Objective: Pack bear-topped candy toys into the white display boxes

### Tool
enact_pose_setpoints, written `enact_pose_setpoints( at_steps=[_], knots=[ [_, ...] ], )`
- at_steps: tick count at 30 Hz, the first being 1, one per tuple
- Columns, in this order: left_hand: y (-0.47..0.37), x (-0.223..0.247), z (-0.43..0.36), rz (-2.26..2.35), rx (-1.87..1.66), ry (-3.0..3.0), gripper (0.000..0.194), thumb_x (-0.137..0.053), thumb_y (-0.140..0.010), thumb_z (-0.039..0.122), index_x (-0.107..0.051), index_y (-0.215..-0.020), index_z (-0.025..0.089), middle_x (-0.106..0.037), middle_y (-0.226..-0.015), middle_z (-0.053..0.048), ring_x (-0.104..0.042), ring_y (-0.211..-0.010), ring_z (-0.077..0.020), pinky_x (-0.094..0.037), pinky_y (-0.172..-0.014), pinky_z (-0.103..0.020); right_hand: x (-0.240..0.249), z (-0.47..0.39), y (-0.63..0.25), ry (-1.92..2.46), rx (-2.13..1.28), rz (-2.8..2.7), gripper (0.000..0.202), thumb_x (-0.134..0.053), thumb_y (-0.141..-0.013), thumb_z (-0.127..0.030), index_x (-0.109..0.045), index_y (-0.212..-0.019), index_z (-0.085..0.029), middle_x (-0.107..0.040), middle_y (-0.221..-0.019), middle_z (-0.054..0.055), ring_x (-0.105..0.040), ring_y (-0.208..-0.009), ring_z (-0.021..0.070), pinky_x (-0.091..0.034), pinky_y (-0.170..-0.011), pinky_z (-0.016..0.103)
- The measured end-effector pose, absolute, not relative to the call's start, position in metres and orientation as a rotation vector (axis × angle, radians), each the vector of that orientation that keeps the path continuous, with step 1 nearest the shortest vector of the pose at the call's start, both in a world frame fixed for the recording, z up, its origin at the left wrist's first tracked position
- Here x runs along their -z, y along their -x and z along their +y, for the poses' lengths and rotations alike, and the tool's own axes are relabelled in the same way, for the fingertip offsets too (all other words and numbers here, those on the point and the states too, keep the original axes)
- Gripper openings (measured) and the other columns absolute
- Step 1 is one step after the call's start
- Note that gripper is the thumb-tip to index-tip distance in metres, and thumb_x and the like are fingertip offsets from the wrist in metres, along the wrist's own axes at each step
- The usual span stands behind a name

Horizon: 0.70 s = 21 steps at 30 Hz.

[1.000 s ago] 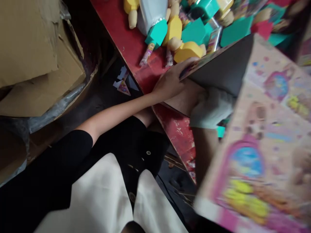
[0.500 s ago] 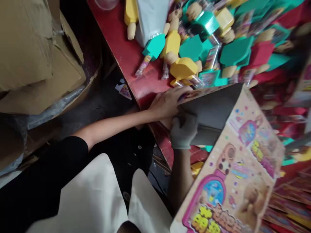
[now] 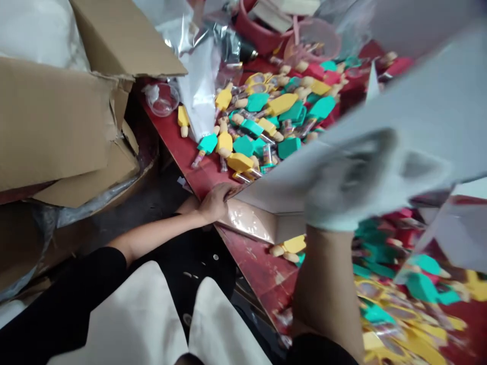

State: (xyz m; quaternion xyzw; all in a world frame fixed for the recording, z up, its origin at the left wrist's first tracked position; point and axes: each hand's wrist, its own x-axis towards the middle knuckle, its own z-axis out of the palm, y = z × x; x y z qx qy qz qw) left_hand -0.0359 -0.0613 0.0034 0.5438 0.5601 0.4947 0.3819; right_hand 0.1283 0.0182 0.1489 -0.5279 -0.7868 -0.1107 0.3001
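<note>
My bare left hand (image 3: pixel 216 203) grips the near left edge of a cardboard box (image 3: pixel 289 177) at the table edge. The box lies open with its plain pale inner side showing. My right hand (image 3: pixel 361 177), in a whitish glove, is over that inner side; its fingers are smeared by motion, so their hold is unclear. Beyond the box lie many green, yellow and red plastic pieces (image 3: pixel 281 104) with tan ends and clear tubes.
The red table (image 3: pixel 262 263) also carries a clear cup (image 3: pixel 163 99), a silvery bag (image 3: pixel 200 86) and a red basin (image 3: pixel 247 20). Large brown cartons (image 3: pixel 57 121) stand at the left. More coloured pieces (image 3: pixel 411 324) lie at the lower right.
The view has shifted, showing more of the table. The box's printed outside has turned out of sight and its pale inside faces up. My gloved hand has moved right and away from my left hand.
</note>
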Motion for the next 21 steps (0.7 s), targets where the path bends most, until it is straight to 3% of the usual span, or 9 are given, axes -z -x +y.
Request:
enact_pose_setpoints(
  at_steps=[2, 4, 6, 8, 10, 12, 15, 18, 21],
  knots=[
    [0.046, -0.003, -0.073, 1.441, -1.367, -1.245, 0.026, -0.051, -0.081, 0.004, -0.066, -0.100, 0.013, -0.073, -0.104, -0.012, -0.068, -0.101, -0.0218, -0.054, -0.096, -0.034, -0.159, 0.044, -0.122, 1.368, 0.150, -2.317, 0.061, -0.032, -0.102, -0.057, -0.066, -0.133, -0.017, -0.063, -0.120, 0.020, -0.053, -0.128, 0.0368, -0.038, -0.108, 0.060],
    [0.064, -0.010, -0.094, 1.449, -1.410, -1.150, 0.022, -0.054, -0.081, 0.011, -0.068, -0.097, 0.013, -0.074, -0.098, -0.010, -0.069, -0.094, -0.0209, -0.055, -0.089, -0.032, -0.161, 0.069, -0.113, 1.267, -0.247, -2.545, 0.058, -0.033, -0.102, -0.053, -0.072, -0.119, -0.014, -0.069, -0.116, 0.018, -0.059, -0.119, 0.0293, -0.044, -0.107, 0.048],
    [0.090, -0.020, -0.125, 1.504, -1.424, -1.074, 0.025, -0.057, -0.077, 0.018, -0.069, -0.099, 0.014, -0.074, -0.094, -0.008, -0.068, -0.089, -0.0213, -0.055, -0.083, -0.031, -0.154, 0.090, -0.098, 1.215, -0.461, -2.556, 0.057, -0.028, -0.104, -0.045, -0.069, -0.122, -0.010, -0.069, -0.120, 0.017, -0.062, -0.114, 0.0234, -0.047, -0.105, 0.039],
    [0.125, -0.031, -0.161, 1.656, -1.430, -0.899, 0.030, -0.064, -0.073, 0.027, -0.070, -0.099, 0.014, -0.075, -0.096, -0.008, -0.068, -0.089, -0.0234, -0.055, -0.082, -0.033, -0.139, 0.104, -0.073, 1.215, -0.398, -2.521, 0.056, -0.026, -0.105, -0.042, -0.064, -0.133, -0.010, -0.064, -0.134, 0.015, -0.056, -0.125, 0.0217, -0.042, -0.112, 0.036],
    [0.164, -0.041, -0.195, 1.902, -1.395, -0.645, 0.040, -0.073, -0.064, 0.036, -0.071, -0.098, 0.015, -0.075, -0.096, -0.006, -0.067, -0.088, -0.0253, -0.054, -0.083, -0.034, -0.119, 0.112, -0.041, 1.152, -0.348, -2.661, 0.057, -0.027, -0.106, -0.046, -0.058, -0.144, -0.016, -0.057, -0.144, 0.013, -0.050, -0.131, 0.0264, -0.036, -0.116, 0.043],
    [0.198, -0.050, -0.224, 2.044, -1.339, -0.484, 0.047, -0.077, -0.056, 0.040, -0.072, -0.097, 0.017, -0.075, -0.095, -0.005, -0.066, -0.087, -0.0268, -0.054, -0.082, -0.036, -0.098, 0.114, -0.012, 1.121, -0.233, -2.856, 0.062, -0.030, -0.105, -0.053, -0.045, -0.156, -0.021, -0.038, -0.160, 0.014, -0.036, -0.141, 0.0362, -0.028, -0.116, 0.055],
    [0.225, -0.061, -0.252, 2.208, -1.305, -0.391, 0.050, -0.080, -0.049, 0.040, -0.072, -0.093, 0.018, -0.074, -0.091, -0.003, -0.065, -0.082, -0.0252, -0.052, -0.076, -0.033, -0.071, 0.106, 0.005, 1.119, -0.154, -2.966, 0.062, -0.040, -0.102, -0.059, -0.045, -0.155, -0.028, -0.032, -0.164, 0.013, -0.030, -0.140, 0.0451, -0.021, -0.112, 0.067],
    [0.222, -0.067, -0.252, 2.222, -1.377, -0.310, 0.048, -0.081, -0.047, 0.039, -0.069, -0.089, 0.018, -0.074, -0.088, -0.003, -0.062, -0.075, -0.0210, -0.050, -0.068, -0.030, -0.053, 0.095, -0.016, 1.125, -0.141, -2.954, 0.058, -0.046, -0.100, -0.047, -0.042, -0.156, -0.030, -0.035, -0.162, 0.011, -0.035, -0.134, 0.0432, -0.020, -0.111, 0.067],
    [0.201, -0.064, -0.223, 2.138, -1.531, -0.318, 0.047, -0.080, -0.049, 0.038, -0.067, -0.089, 0.017, -0.074, -0.090, -0.005, -0.064, -0.077, -0.0205, -0.053, -0.072, -0.031, -0.046, 0.090, -0.057, 1.151, -0.127, -2.958, 0.056, -0.038, -0.102, -0.034, -0.038, -0.158, -0.033, -0.033, -0.165, 0.007, -0.036, -0.133, 0.0396, -0.018, -0.112, 0.065]
  ],
)
